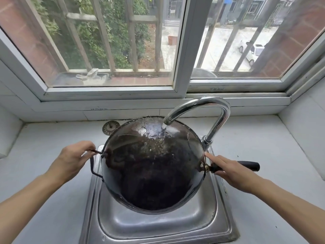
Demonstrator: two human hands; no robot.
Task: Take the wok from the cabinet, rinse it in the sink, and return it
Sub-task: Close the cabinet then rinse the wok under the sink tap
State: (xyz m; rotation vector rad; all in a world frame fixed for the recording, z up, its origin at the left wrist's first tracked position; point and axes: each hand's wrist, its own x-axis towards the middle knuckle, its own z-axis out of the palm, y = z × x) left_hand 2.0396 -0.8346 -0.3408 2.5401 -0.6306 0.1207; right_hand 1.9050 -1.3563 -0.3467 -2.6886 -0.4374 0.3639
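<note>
The wok (151,166) is black-brown, mottled with pale rusty flecks near its wet upper part; its long handle (246,166) is black with a brass-coloured collar; the sink (158,224) is dull grey steel; the faucet (207,111) shiny chrome; the counter (44,138) pale grey-white; the window frame (181,50) white.

No text, label or number can be read anywhere. Small dark printed marks sit on the white plastic window frame (98,109), on its lower rails, but they are too blurred to make out.
</note>
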